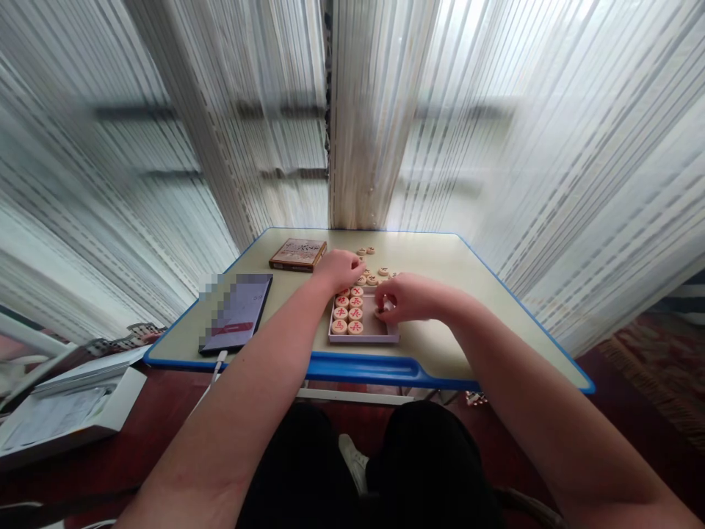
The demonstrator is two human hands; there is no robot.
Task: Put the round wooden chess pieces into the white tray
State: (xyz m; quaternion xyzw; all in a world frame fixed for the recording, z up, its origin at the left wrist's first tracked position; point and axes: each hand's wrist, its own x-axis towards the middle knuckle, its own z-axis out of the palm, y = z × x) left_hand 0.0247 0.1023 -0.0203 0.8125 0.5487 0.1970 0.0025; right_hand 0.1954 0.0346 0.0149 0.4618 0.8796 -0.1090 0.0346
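A shallow white box tray (363,339) on the table holds two columns of round wooden Chinese chess pieces with red characters (355,313) along its left side. My right hand (410,296) is over the tray's right part, fingers pinched on a Chinese chess piece (379,314) that is mostly covered by them. Beyond the tray's back left corner, my left hand (338,269) has its fingers curled together beside the loose pieces; what they hold, if anything, is hidden. Several loose Chinese chess pieces (384,272) lie behind the tray, between and beyond my hands.
A brown printed box lid (298,253) lies at the back left of the table. Nearer, a tablet (236,312) with a white cable (219,360) rests by the left edge. The table (468,272) has a blue rim; striped curtains (374,110) hang behind it. An open white box (118,400) stands lower left.
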